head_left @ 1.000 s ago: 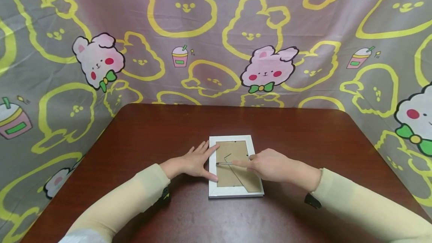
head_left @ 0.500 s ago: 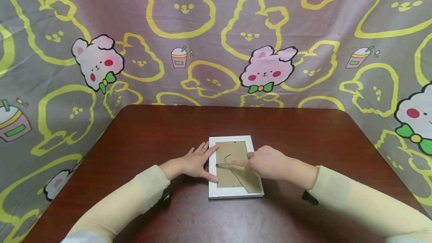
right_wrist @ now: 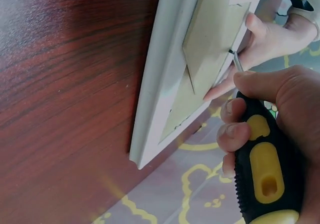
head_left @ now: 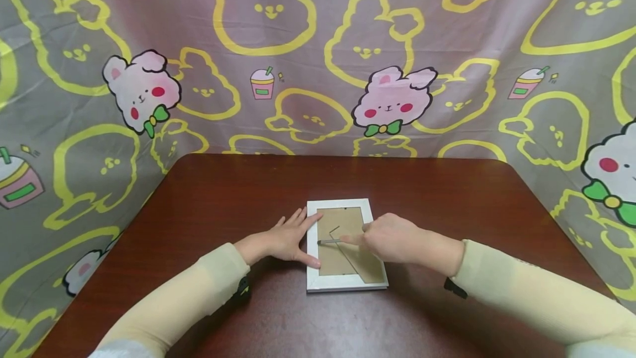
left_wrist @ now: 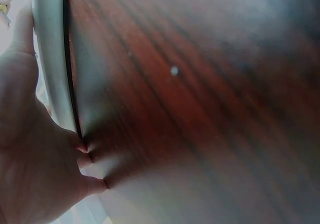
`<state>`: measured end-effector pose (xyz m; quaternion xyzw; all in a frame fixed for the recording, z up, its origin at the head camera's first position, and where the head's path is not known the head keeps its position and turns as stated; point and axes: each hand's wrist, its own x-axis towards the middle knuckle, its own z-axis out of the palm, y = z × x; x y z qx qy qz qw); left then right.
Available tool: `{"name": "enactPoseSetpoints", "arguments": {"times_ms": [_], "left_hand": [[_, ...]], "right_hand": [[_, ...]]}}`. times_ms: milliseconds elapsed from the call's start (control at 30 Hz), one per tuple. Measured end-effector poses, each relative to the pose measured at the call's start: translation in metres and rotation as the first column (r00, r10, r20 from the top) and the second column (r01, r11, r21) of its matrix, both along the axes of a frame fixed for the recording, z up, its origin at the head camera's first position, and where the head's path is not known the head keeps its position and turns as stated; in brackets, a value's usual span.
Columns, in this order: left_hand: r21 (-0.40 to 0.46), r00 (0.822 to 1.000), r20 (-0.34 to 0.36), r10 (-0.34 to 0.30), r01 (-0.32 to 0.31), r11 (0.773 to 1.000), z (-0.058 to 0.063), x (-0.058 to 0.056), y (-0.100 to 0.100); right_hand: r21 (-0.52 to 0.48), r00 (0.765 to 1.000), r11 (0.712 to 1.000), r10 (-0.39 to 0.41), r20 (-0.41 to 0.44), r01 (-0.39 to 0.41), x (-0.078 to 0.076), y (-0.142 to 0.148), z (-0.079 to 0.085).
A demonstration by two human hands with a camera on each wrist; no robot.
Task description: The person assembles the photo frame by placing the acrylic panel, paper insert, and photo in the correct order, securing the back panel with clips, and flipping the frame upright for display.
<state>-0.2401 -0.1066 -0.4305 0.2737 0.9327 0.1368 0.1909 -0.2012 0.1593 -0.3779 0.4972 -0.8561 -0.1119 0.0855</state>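
A white picture frame (head_left: pixel 343 282) lies face down on the table, its tan backing board (head_left: pixel 340 219) and angled easel stand (head_left: pixel 370 264) showing. My left hand (head_left: pixel 283 241) rests along the frame's left side, thumb and index finger spread over the border. In my right hand (head_left: pixel 395 239) I grip a screwdriver (right_wrist: pixel 267 169) by its black and yellow handle, index finger stretched along the metal shaft. The tip is at the inner left edge of the frame, beside a small dark tab (right_wrist: pixel 231 51). Whether the tip lies under that tab, I cannot tell.
The dark red-brown wooden table (head_left: pixel 238 187) extends all round the frame. Behind it and at both sides hangs a grey-pink curtain (head_left: pixel 308 26) with yellow outlines and cartoon rabbits. Small dark tabs also show at the backing's top and bottom edges.
My right hand and forearm have shifted very slightly leftward and up, while the screwdriver tip stays at the same edge. The left hand and the frame hold still.
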Motion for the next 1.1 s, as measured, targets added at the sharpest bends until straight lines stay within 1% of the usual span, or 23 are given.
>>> {"name": "enactPoseSetpoints", "arguments": {"times_ms": [233, 367, 433, 500, 567, 700, 800, 867, 933, 967, 1100], "left_hand": [[0.007, 1.0, -0.011, -0.002, 0.002, 1.0, -0.002, 0.0, -0.001], [0.006, 1.0, -0.019, -0.001, 0.001, 1.0, -0.002, 0.0, -0.002], [0.007, 1.0, -0.015, -0.001, 0.001, 1.0, -0.003, 0.0, -0.003], [0.008, 1.0, -0.011, -0.001, 0.001, 1.0, -0.003, 0.0, -0.003], [0.007, 1.0, -0.011, -0.002, 0.002, 1.0, -0.003, 0.0, -0.003], [0.008, 1.0, -0.02, 0.0, 0.0, 1.0, -0.003, -0.001, -0.004], [0.015, 1.0, -0.023, 0.005, -0.005, 1.0, -0.003, -0.002, -0.004], [0.013, 1.0, -0.018, 0.005, -0.005, 1.0, -0.003, -0.002, -0.004], [0.012, 1.0, -0.012, 0.0, 0.0, 1.0, -0.004, -0.002, -0.004], [0.012, 1.0, -0.01, -0.002, 0.002, 1.0, -0.004, -0.002, -0.004], [0.005, 1.0, -0.013, -0.008, 0.008, 1.0, -0.005, -0.002, -0.003]], "right_hand": [[0.001, 0.998, 1.0, -0.027, 0.054, 0.027, 0.0, 0.001, -0.001], [-0.018, 0.995, 0.999, -0.042, 0.094, 0.043, -0.002, 0.002, -0.003], [-0.028, 0.994, 0.999, -0.036, 0.104, 0.039, -0.003, 0.003, -0.004], [-0.039, 0.995, 0.999, -0.019, 0.095, 0.023, -0.003, 0.004, -0.006], [-0.042, 0.998, 0.999, 0.005, 0.063, -0.003, -0.003, 0.004, -0.007], [-0.043, 0.999, 0.999, 0.033, 0.026, -0.032, 0.0, 0.004, -0.008], [-0.05, 0.999, 0.998, 0.027, 0.036, -0.025, 0.002, 0.005, -0.01], [-0.058, 0.999, 0.998, 0.029, 0.014, -0.029, 0.001, 0.007, -0.012], [-0.076, 0.999, 0.997, 0.032, 0.021, -0.03, 0.001, 0.008, -0.014], [-0.077, 0.999, 0.996, 0.041, 0.006, -0.04, 0.001, 0.01, -0.015], [-0.091, 0.998, 0.994, 0.064, -0.01, -0.064, -0.002, 0.012, -0.017]]}}
